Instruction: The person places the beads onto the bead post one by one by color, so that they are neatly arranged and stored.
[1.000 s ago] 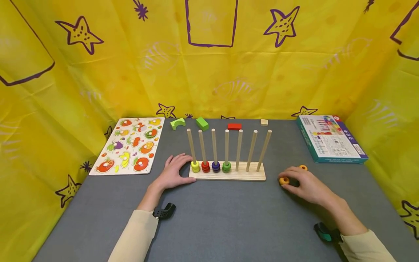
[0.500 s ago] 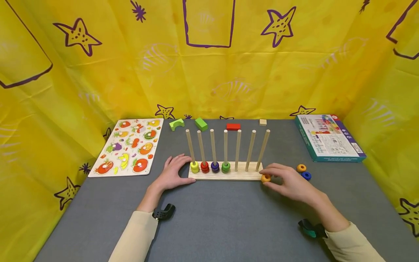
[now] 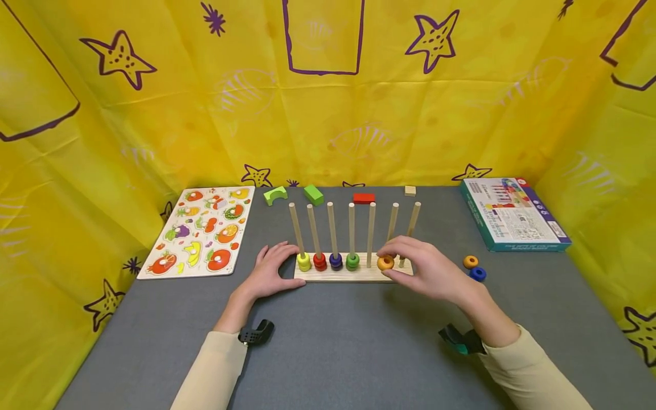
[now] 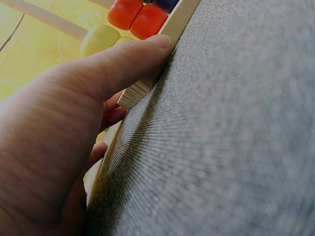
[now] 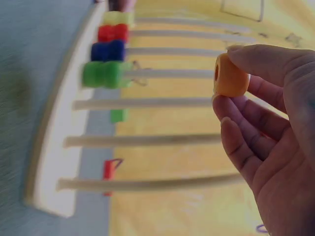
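Note:
In the head view, my right hand (image 3: pixel 435 270) pinches an orange bead (image 3: pixel 385 262) between thumb and fingertips, above the right half of a wooden peg board (image 3: pixel 353 276). The right wrist view shows the bead's hole beside the bare fifth peg (image 5: pixel 152 103). My left hand (image 3: pixel 269 273) grips the board's left end, its thumb along the front edge and fingers behind. From the left, four-colour stacks sit low on the pegs: yellow beads (image 3: pixel 304 262), red beads (image 3: pixel 320 262), dark blue beads (image 3: pixel 335 262) and green beads (image 3: pixel 352 262).
Right of the board lie another orange bead (image 3: pixel 470 262) and a blue bead (image 3: pixel 478 274). A game box (image 3: pixel 515 213) is at the back right, a fruit puzzle board (image 3: pixel 197 230) at the left. Green blocks (image 3: pixel 314 195), a red block (image 3: pixel 364 198) and a small pale block (image 3: pixel 410 191) line the back.
My right hand has carried the orange bead leftward from the table and up over the peg board, uncovering the blue bead. The left hand keeps its place on the board.

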A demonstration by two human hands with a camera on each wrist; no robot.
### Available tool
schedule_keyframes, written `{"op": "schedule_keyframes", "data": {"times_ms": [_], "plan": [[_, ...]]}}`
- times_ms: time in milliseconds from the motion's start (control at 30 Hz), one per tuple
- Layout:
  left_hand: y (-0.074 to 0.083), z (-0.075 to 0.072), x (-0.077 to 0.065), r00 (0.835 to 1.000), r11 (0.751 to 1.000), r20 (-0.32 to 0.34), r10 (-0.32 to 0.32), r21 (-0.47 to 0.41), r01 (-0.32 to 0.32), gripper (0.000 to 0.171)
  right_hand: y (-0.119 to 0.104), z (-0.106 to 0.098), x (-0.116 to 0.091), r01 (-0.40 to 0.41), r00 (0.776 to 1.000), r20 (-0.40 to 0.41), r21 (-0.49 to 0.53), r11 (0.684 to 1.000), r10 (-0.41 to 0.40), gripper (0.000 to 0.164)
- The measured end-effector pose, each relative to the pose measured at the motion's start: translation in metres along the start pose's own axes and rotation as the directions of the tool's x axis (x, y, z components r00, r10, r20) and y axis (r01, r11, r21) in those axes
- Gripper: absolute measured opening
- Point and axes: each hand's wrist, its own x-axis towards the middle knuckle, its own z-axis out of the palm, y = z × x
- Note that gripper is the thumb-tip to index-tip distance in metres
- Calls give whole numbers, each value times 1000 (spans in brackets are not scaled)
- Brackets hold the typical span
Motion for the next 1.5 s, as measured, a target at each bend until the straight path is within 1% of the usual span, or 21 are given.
{"op": "schedule_keyframes", "data": {"times_ms": [200,367,467,567,733,833,1000,1100,1233,1333,1400,1500], "plan": [[0,0,0,1000,1000,-2,-1,-2,1,76,-13,-13,25,103,992,-68,-18,994,-104,34],[-1,0,-1,1000,1000,-8,0,3,1,75,-21,-25,43,205,967,-144,-53,977,-211,36],[-2,-1,-1,1000,1000,-10,-1,4,1,76,-24,-33,53,223,956,-174,-80,971,-234,35],[-2,-1,-1,1000,1000,-9,1,5,-1,76,-26,-41,62,194,959,-185,-117,974,-214,33],[-2,-1,0,1000,1000,-6,5,6,-5,75,-24,-49,73,137,972,-166,-157,978,-163,31],[-2,-1,0,1000,1000,-4,6,6,-6,75,-22,-51,76,111,977,-162,-159,981,-137,31],[-2,-1,0,1000,1000,-6,6,-1,-6,75,-18,-51,79,102,979,-159,-154,983,-126,31],[-1,-1,0,1000,1000,-11,9,-4,-9,75,-16,-51,81,80,985,-138,-154,985,-102,30],[-2,0,-1,1000,1000,-9,13,-2,-13,74,-15,-50,83,16,996,-86,-150,989,-29,30],[-2,1,-1,1000,1000,-7,13,-2,-13,74,-14,-49,82,-22,998,-66,-153,988,12,32],[-2,1,-1,1000,1000,-8,14,-2,-14,74,-15,-50,81,-22,997,-76,-156,988,11,33],[-1,0,-1,1000,1000,-10,15,-2,-15,75,-17,-52,79,10,994,-109,-152,988,-26,34]]}}
